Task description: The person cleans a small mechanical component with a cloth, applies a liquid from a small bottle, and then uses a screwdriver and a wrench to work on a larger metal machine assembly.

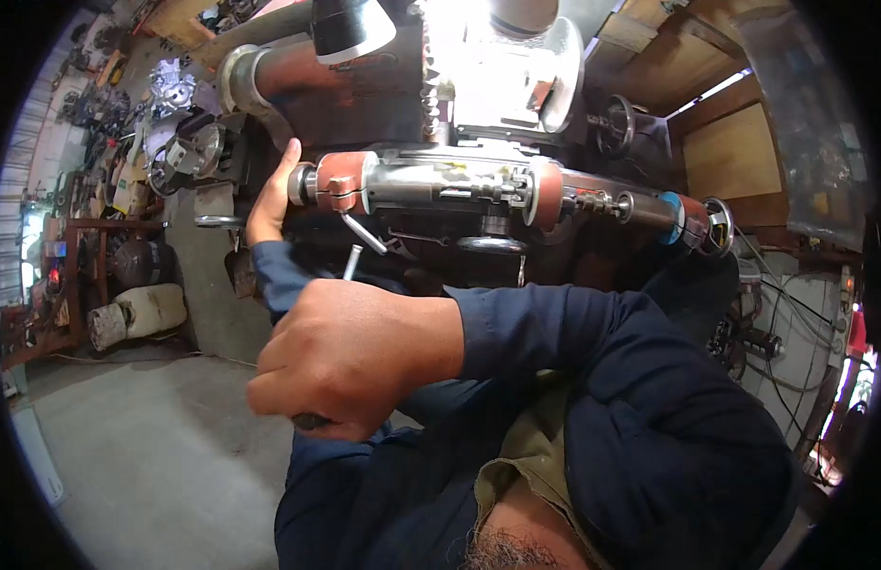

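My left hand (272,203) is beside the round metal end (299,184) of a long horizontal machine spindle, its palm side against it and thumb stretched up. The other fingers are partly hidden. Close to the camera, my right hand (350,356) is closed in a fist, and a dark rounded end (310,420) pokes out under it. Above the fist shows a thin bright metal rod (353,261); I cannot tell whether it belongs to what I hold. A red clamp collar (343,182) with a slanting metal lever (364,234) sits on the spindle near my left hand.
The spindle unit carries another red collar (545,193) and a handwheel (719,228) at its right end. A small handwheel (493,244) hangs below its middle. A lamp (353,30) glares above. Machine parts (174,87) and a pale jerrycan (153,312) stand at left.
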Tool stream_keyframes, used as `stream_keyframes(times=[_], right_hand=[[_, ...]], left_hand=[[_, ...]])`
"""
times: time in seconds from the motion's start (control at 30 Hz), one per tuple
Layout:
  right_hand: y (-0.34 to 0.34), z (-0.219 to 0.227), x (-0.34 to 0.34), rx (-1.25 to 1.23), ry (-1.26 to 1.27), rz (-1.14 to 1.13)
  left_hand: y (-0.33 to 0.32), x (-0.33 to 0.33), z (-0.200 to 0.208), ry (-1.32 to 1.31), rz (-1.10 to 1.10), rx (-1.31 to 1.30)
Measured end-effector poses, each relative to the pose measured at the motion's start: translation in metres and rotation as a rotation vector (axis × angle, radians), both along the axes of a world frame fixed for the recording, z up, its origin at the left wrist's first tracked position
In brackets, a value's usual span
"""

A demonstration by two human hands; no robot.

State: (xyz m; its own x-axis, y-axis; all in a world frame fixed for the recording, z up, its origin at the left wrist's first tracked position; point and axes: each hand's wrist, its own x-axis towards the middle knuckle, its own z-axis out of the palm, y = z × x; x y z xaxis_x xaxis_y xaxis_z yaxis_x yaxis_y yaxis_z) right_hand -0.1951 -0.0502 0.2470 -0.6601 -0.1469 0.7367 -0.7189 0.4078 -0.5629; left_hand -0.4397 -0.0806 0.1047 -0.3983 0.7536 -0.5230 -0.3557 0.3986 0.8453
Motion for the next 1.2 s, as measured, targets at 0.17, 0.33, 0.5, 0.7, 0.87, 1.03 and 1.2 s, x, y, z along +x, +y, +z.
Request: stream_keyframes(times=[0.17,0.33,0.5,0.7,0.87,1.03,1.2], right_hand=[[-0.001,-0.027,0.022,0.019,-0.177,-0.030],[-0.001,-0.029,0.029,-0.077,-0.196,-0.049],[-0.003,-0.024,0.030,-0.024,-0.212,-0.043],[-0.003,-0.030,0.029,-0.023,-0.228,-0.064],[-0.004,-0.030,0.029,0.004,-0.240,-0.063],[0.000,-0.032,0.029,0.004,-0.279,-0.050],[0.008,-0.023,0.024,-0.037,-0.179,-0.039]], left_hand=[[-0.026,-0.017,-0.010,0.421,-0.195,0.381],[-0.017,0.007,0.010,0.041,-0.037,0.713],[-0.032,-0.025,-0.007,0.116,-0.222,0.277],[-0.029,-0.008,-0.001,0.211,-0.157,0.617],[-0.031,-0.024,-0.010,0.090,-0.170,0.352],[-0.022,-0.010,-0.005,0.251,-0.266,0.707],[-0.007,-0.023,-0.019,-0.013,-0.060,0.704]])
